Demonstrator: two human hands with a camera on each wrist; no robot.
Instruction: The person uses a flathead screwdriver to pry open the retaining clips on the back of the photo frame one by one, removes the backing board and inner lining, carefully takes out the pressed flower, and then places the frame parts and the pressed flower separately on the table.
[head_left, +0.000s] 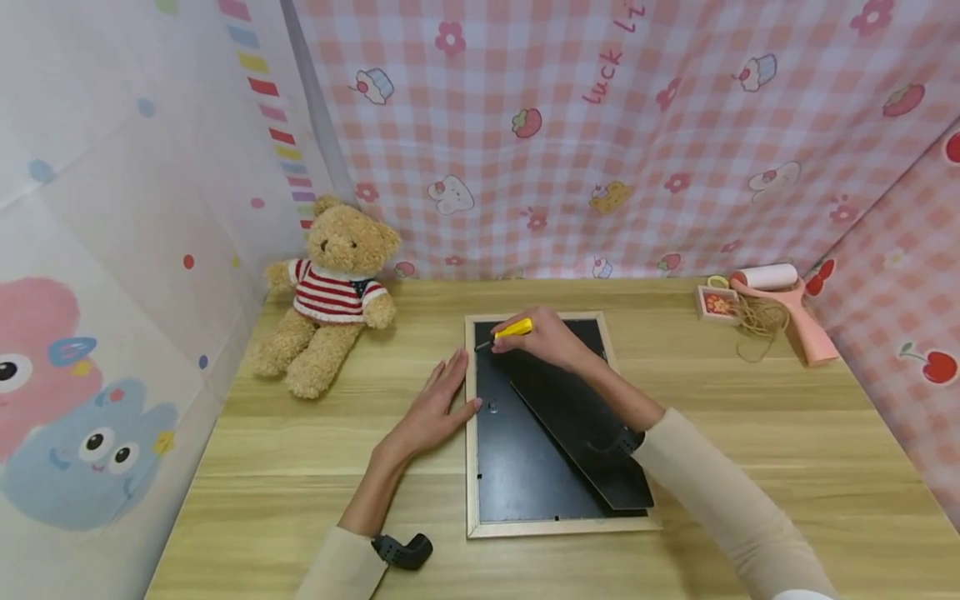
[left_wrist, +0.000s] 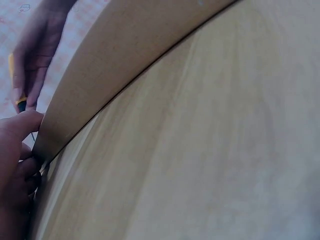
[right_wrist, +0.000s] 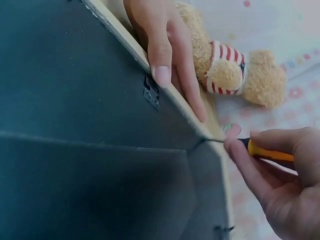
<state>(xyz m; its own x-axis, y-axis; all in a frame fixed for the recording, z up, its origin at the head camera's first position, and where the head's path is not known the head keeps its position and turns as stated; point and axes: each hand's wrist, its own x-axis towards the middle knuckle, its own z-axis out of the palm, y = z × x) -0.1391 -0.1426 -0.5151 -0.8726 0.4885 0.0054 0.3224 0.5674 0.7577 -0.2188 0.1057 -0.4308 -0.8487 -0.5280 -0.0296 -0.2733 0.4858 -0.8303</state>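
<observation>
Pink-checked fabric (head_left: 555,125) is hung behind a wood-grained table (head_left: 405,492), on which a picture frame (head_left: 472,492) is laid with its black backing board (head_left: 510,454) uppermost. Across the board, a dark support leg (head_left: 592,442) is raised at a slant. By the right hand (head_left: 546,337), a yellow-handled screwdriver (head_left: 516,327) is pinched between curled fingers, its tip being set at the frame's inner left edge, near the far corner. Beside that edge, the left hand (head_left: 431,412) is spread with fingers extended, its thumb being rested on the rim and nothing being grasped. At far left, a teddy bear (head_left: 321,342) is seated; at far right, twine (head_left: 763,315) and a pink-handled roller (head_left: 813,333) are placed.
</observation>
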